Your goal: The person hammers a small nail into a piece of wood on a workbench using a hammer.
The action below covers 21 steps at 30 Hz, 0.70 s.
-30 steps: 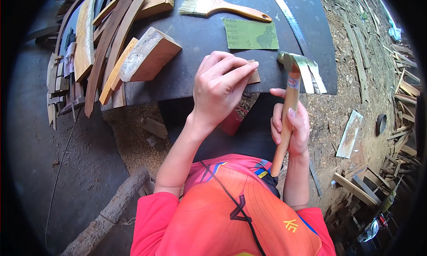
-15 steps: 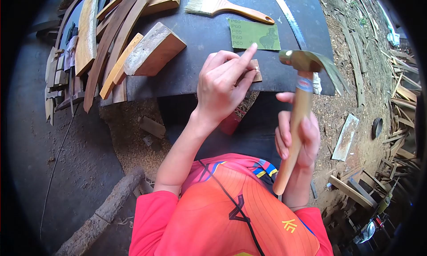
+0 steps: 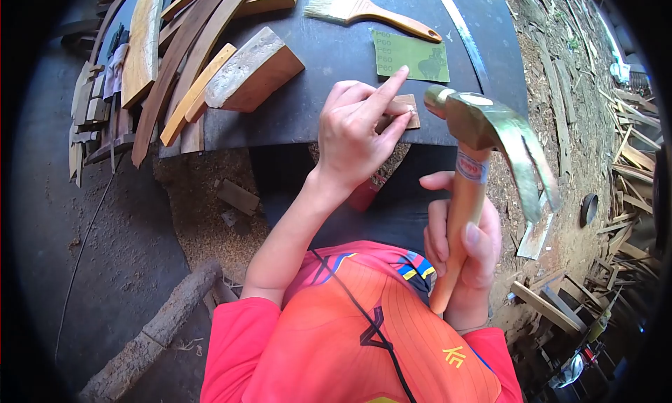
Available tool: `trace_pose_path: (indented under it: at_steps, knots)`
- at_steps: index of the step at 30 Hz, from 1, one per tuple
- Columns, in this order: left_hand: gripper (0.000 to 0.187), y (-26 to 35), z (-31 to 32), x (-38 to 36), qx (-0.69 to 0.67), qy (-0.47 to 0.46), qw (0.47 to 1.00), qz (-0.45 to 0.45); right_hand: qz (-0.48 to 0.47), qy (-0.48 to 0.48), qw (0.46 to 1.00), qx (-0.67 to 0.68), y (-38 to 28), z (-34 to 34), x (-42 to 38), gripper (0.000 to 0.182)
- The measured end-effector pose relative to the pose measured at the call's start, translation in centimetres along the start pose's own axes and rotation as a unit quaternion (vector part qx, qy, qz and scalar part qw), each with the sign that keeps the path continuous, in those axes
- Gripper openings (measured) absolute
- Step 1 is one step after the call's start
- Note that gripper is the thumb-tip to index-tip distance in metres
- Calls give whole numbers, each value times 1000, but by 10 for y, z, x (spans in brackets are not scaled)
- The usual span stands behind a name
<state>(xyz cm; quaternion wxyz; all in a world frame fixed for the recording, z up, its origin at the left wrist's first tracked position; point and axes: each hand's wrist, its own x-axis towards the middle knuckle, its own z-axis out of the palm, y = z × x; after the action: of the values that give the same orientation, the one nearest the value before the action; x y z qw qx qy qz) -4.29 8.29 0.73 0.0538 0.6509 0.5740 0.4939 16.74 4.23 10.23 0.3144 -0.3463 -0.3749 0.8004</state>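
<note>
My left hand (image 3: 357, 130) is over the table's near edge, thumb and fingers pinched together and the index finger stretched out. A tiny bright nail (image 3: 412, 112) shows at the pinching fingertips, mostly hidden by them. Beneath lies a small flat piece of wood (image 3: 409, 109), partly covered by the hand. My right hand (image 3: 465, 238) is wrapped round the wooden handle of a claw hammer (image 3: 467, 186). The hammer is held upright, its metal head close to the camera, right of the small wood piece and apart from it.
On the dark table (image 3: 322, 60) lie green sandpaper (image 3: 413, 59), a wide brush (image 3: 364, 10) and a metal strip (image 3: 462, 36). A wooden block (image 3: 255, 74) and several wood strips (image 3: 185, 67) lie left. A log (image 3: 154, 333) stands low left; scrap wood (image 3: 630, 165) covers the ground right.
The hammer has risen toward the camera, its head now looking larger. My left hand keeps its pinch at the small wood piece. The view has shifted slightly.
</note>
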Motion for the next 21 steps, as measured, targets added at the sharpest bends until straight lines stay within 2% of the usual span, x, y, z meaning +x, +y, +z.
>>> trace_pose_path:
  at_steps: [2,3,7,10,12,13,16,17,20,21]
  knots:
    - [69,1,0,0,-14,2,1000,-7,36,35,999,-3,0,1,9,78]
    - [71,1,0,2,-12,0,1000,-6,85,30,996,-20,-8,-2,13,67]
    - [76,-1,0,2,-13,-5,1000,-14,-11,27,999,25,-1,4,-4,84]
    - [80,-3,-1,0,-13,-11,1000,-18,-12,6,998,58,6,-1,0,85]
    - [83,-1,-1,2,-19,-16,999,-19,85,56,995,-15,-8,-1,13,85]
    - [86,-1,-1,2,-23,-18,999,-22,96,43,994,15,-10,-3,12,83]
    - [92,1,-3,4,-36,-38,998,-39,-21,18,1000,-7,2,2,-7,82]
    - [95,3,-5,3,-39,-50,997,-47,-33,-15,999,24,7,-2,-11,81]
    - [97,1,-5,4,-23,-47,998,-24,1,17,998,-56,5,-6,3,80]
    - [98,0,-5,4,-22,-47,998,-24,49,12,996,-78,-2,-9,11,60]
